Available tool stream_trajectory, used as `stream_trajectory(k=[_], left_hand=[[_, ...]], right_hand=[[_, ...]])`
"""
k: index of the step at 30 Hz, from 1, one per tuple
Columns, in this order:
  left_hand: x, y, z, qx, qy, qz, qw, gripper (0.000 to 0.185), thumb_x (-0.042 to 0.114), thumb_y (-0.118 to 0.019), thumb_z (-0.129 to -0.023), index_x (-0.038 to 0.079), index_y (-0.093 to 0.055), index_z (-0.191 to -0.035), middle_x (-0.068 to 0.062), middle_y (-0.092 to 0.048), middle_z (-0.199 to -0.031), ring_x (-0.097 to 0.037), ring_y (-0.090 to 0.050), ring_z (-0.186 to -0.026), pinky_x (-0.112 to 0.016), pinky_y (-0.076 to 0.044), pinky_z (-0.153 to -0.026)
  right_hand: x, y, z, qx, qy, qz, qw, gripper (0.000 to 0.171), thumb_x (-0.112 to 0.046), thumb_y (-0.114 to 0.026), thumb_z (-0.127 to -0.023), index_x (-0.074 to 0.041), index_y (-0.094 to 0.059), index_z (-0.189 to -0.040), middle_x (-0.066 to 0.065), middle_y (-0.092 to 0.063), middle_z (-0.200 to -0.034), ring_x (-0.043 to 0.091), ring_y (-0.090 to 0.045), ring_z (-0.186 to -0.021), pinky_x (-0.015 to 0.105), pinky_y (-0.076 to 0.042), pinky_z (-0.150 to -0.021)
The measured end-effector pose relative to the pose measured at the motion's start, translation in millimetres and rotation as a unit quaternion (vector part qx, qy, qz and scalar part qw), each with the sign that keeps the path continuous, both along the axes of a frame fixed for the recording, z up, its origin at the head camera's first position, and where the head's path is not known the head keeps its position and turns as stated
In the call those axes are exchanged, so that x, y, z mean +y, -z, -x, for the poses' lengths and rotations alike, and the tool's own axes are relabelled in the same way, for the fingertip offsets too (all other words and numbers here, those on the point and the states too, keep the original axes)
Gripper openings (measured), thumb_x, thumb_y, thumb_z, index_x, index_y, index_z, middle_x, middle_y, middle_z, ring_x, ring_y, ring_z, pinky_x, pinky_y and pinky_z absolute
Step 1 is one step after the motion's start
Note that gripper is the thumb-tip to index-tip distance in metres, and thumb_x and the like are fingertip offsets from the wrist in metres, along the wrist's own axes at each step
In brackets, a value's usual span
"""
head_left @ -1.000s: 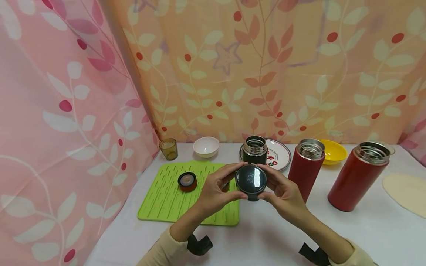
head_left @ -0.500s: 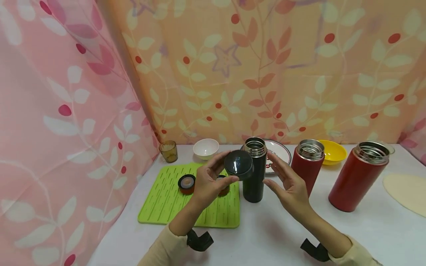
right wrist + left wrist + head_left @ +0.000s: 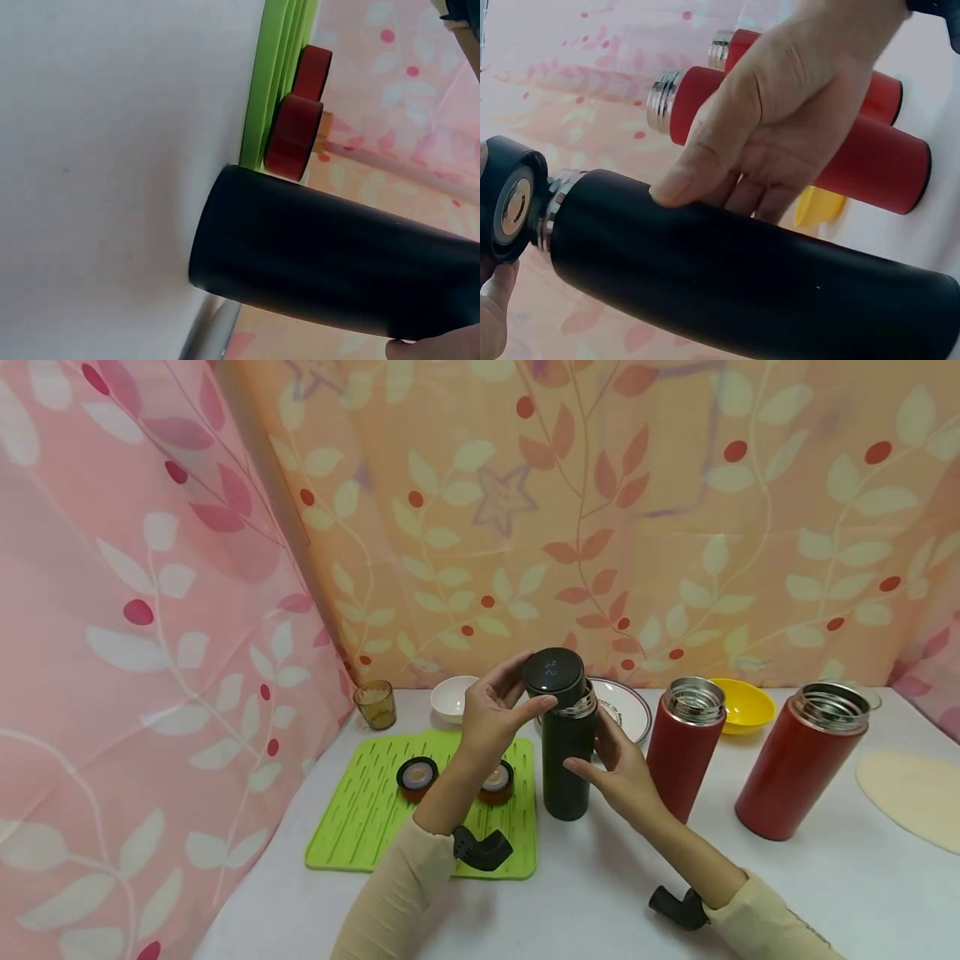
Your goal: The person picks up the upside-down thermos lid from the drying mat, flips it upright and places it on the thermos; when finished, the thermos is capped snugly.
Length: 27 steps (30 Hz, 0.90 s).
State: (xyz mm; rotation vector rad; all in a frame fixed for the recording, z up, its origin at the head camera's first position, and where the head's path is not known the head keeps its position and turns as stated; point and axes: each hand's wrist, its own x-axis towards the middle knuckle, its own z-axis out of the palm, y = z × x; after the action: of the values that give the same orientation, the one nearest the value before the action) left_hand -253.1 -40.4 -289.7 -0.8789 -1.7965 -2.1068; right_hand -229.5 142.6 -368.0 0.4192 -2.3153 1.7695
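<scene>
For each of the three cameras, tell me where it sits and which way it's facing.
Head: worn on the head, looking forward and down at the table; both forearms show, left hand holding the black lid over the black flask, right hand on its body.
Left wrist: on the left wrist, facing sideways across the flask to the right hand; the lid sits at its mouth.
Right wrist: on the right wrist, looking along the flask to the green mat; a fingertip shows.
Shared: all three show the black flask.
</scene>
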Motion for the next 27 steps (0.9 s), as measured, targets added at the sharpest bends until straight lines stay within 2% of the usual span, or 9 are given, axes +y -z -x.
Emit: stream_trajectory(k=[10, 17, 21, 27], left_hand=[[8, 5.9, 12.1, -0.053, 0.019, 0.02, 0.9982, 0.056, -0.001, -0.069, -0.078, -0.002, -0.047, -0.13, -0.017, -0.052, -0.129, -0.022, -0.054, -0.118, -0.025, -0.046, -0.093], [10, 6.3, 16.1, -0.058, 0.02, 0.034, 0.9975, 0.054, -0.001, -0.068, -0.079, -0.002, -0.048, -0.129, -0.018, -0.052, -0.128, -0.023, -0.055, -0.118, -0.026, -0.045, -0.094], [12, 1.4, 13.7, -0.052, 0.013, 0.044, 0.9976, 0.051, -0.002, -0.068, -0.078, -0.002, -0.05, -0.126, -0.019, -0.053, -0.126, -0.025, -0.055, -0.117, -0.025, -0.044, -0.096], [15, -12.3, -1.9, -0.036, -0.021, 0.064, 0.9971, 0.051, -0.001, -0.07, -0.077, -0.006, -0.05, -0.123, -0.02, -0.055, -0.123, -0.025, -0.057, -0.114, -0.027, -0.043, -0.098]], right_hand=[[-2, 7.2, 5.3, -0.031, -0.009, 0.009, 0.999, 0.089, -0.025, -0.072, -0.079, -0.013, -0.017, -0.147, 0.011, -0.03, -0.149, 0.028, -0.031, -0.136, 0.038, -0.032, -0.105], [-1, 8.4, 7.9, -0.026, -0.011, 0.01, 1.0, 0.087, -0.025, -0.073, -0.078, -0.015, -0.02, -0.147, 0.011, -0.033, -0.148, 0.028, -0.034, -0.135, 0.038, -0.033, -0.104], [0, 8.0, 9.4, -0.022, -0.011, 0.011, 1.0, 0.087, -0.024, -0.073, -0.078, -0.016, -0.021, -0.147, 0.011, -0.035, -0.147, 0.028, -0.035, -0.134, 0.037, -0.033, -0.104], [1, 8.5, 11.1, -0.02, -0.016, 0.014, 1.0, 0.086, -0.024, -0.073, -0.078, -0.016, -0.021, -0.147, 0.01, -0.034, -0.147, 0.027, -0.034, -0.135, 0.036, -0.033, -0.104]])
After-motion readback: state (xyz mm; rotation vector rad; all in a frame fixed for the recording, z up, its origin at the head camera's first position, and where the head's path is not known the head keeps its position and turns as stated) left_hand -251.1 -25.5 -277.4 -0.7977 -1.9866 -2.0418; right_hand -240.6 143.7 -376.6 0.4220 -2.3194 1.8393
